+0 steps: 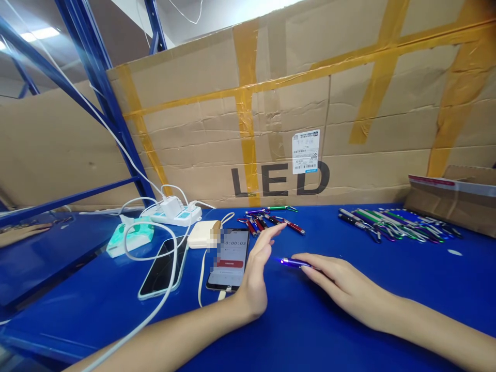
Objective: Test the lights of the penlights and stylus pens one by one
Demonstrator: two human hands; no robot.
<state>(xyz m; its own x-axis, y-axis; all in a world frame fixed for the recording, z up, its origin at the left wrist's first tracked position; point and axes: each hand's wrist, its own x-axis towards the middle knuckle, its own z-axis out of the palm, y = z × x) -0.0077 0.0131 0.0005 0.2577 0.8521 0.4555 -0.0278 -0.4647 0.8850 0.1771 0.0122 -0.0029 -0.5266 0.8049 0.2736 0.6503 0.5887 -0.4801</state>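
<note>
My right hand point(344, 281) grips a small blue-purple penlight point(295, 263) with a carabiner-type look like the others hidden under my fingers. Its tip glows violet and points left. Facing that tip, my left hand point(256, 279) stands on edge with its fingers stretched out and holds nothing. Just behind the left hand lies a phone point(229, 258) showing a timer screen. Several red and dark penlights point(259, 224) lie beyond my fingertips. On the right, a spread of penlights with carabiner clips point(391, 223) in black, silver, green and purple rests on the blue table point(310, 320).
Left of the timer phone are a second phone point(163, 271), a cream power bank point(202, 234), a tissue pack point(129, 237) and a white power strip point(176, 211) with looping cables. A cardboard sheet marked LED point(279, 124) stands behind. An open box point(453, 201) sits far right.
</note>
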